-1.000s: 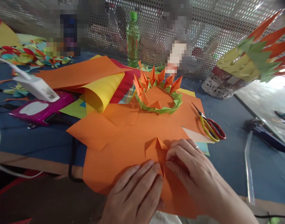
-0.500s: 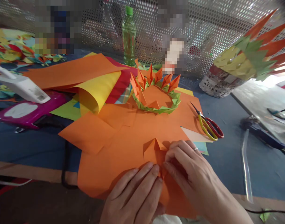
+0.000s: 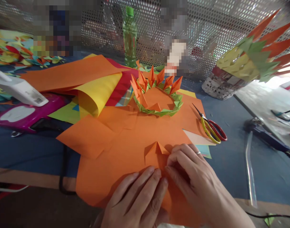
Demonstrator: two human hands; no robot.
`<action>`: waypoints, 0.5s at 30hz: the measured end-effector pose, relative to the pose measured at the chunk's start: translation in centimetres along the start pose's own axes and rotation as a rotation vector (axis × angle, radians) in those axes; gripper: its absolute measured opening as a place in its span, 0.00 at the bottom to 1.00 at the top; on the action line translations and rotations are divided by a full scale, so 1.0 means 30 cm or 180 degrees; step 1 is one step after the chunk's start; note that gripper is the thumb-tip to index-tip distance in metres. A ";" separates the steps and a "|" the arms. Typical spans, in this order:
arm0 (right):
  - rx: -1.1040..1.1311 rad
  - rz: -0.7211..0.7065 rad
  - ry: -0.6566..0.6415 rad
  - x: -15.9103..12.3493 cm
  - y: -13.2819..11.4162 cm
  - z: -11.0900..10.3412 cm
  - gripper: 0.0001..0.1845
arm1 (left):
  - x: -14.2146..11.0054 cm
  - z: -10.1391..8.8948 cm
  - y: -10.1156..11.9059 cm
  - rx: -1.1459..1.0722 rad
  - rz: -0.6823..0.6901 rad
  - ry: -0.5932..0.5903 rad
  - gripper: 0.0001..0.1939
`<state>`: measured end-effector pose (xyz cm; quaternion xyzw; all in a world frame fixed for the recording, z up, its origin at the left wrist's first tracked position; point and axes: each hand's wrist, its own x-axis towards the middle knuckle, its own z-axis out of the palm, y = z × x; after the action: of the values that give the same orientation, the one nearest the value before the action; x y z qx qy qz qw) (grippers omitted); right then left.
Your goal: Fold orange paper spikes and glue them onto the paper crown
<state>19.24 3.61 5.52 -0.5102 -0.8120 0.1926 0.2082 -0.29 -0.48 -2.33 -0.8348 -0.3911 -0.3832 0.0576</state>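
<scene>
A small folded piece of orange paper (image 3: 156,158), its top creased to a peak, lies on a large orange sheet (image 3: 99,180). My left hand (image 3: 137,196) rests flat over its lower part, fingers stretched out and side by side. At its right edge my right hand (image 3: 189,171) pinches the paper between thumb and curled forefinger; a ring is on one finger. Beyond my hands sits a ring of folded green paper (image 3: 168,111) with orange paper points (image 3: 152,77) standing around its rim.
Right of the ring lie scissors (image 3: 210,128) with yellow and red handles. A glue gun (image 3: 265,134) rests farther right, near a paper pineapple-like piece (image 3: 239,66). Left are orange squares (image 3: 88,136), a yellow sheet (image 3: 97,95) and a magenta device (image 3: 28,115). A green bottle (image 3: 130,38) stands behind.
The view has shifted slightly. My left forefinger has moved a little up and right along the folded paper; my right hand keeps its pinch at the edge.
</scene>
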 end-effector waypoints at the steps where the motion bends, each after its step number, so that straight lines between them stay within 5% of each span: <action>1: -0.0012 -0.0019 0.0023 0.002 0.000 0.000 0.06 | 0.000 -0.004 -0.001 -0.0004 0.0010 0.0230 0.17; 2: -0.0020 -0.0036 0.0041 0.003 0.001 -0.001 0.06 | 0.000 -0.010 -0.003 0.0003 0.0020 0.0330 0.18; 6: -0.0031 -0.0055 0.0085 0.000 0.007 -0.003 0.05 | 0.003 -0.035 -0.015 0.0013 0.0166 -0.0311 0.17; 15: 0.0128 0.0171 -0.0170 -0.015 0.025 -0.009 0.08 | -0.003 -0.023 0.002 -0.0061 -0.0004 -0.0142 0.16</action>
<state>20.12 3.54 5.28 -0.5221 -0.7992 0.2279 0.1915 -0.70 -0.84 -1.91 -0.8434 -0.3891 -0.3683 0.0406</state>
